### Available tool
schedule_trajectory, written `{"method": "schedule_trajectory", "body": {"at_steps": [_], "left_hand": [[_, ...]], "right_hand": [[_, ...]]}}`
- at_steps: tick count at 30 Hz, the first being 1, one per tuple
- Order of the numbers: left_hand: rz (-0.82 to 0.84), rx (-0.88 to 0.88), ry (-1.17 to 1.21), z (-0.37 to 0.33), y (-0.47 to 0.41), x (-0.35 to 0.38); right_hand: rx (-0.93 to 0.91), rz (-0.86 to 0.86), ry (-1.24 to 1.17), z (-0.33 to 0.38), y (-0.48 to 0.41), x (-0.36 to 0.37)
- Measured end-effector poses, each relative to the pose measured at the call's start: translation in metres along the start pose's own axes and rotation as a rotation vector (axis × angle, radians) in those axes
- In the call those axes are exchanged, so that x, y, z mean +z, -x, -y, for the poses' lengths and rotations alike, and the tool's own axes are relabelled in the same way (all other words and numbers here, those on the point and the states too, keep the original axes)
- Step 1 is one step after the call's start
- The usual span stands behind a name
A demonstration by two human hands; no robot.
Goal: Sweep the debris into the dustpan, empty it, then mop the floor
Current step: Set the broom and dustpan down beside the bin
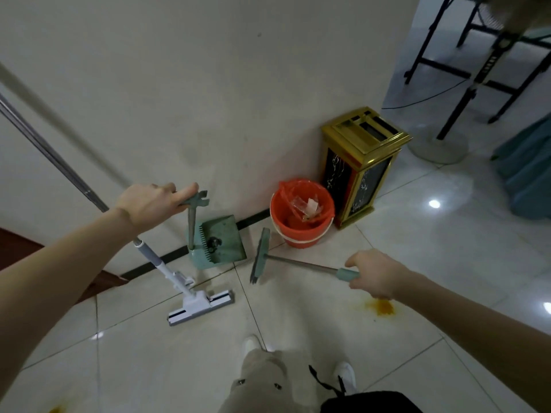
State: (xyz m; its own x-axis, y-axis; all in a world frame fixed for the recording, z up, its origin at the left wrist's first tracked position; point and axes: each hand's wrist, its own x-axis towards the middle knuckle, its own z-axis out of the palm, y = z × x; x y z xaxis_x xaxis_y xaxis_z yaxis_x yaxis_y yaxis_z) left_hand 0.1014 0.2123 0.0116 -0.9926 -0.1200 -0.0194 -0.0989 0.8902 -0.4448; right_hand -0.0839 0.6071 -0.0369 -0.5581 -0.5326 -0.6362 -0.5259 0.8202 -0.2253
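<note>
The left hand (149, 204) grips the top of the dustpan (223, 242) handle. The right hand (375, 272) has its fingers (355, 261) curled round the broom (261, 254) handle. The dustpan sits on the floor (298, 323) by the wall (208, 84), with a dark clump (214, 244) inside. Sweeping looks done. The next move would be to lift the pan and tip it into the orange bucket (301, 231) nearby.

Public-building corridor: glossy floor tiles (447, 222), gold lobby bin (362, 162), folding table legs (441, 34).
</note>
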Motion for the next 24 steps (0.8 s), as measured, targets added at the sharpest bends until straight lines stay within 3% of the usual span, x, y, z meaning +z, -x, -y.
{"method": "schedule_trajectory", "body": {"at_steps": [4,9,19,24], "left_hand": [[0.177,0.018,0.049,0.01,-0.015,0.037],[0.235,0.195,0.097,0.012,-0.041,0.073],[0.145,0.415,0.197,-0.007,-0.113,0.121],[0.16,0.385,0.247,-0.025,-0.142,0.125]], "right_hand": [[0.125,0.046,-0.114,0.034,-0.024,-0.001],[0.222,0.184,-0.201,0.082,-0.047,-0.021],[0.306,0.312,-0.365,0.121,-0.087,-0.058],[0.311,0.288,-0.386,0.113,-0.113,-0.071]]}}
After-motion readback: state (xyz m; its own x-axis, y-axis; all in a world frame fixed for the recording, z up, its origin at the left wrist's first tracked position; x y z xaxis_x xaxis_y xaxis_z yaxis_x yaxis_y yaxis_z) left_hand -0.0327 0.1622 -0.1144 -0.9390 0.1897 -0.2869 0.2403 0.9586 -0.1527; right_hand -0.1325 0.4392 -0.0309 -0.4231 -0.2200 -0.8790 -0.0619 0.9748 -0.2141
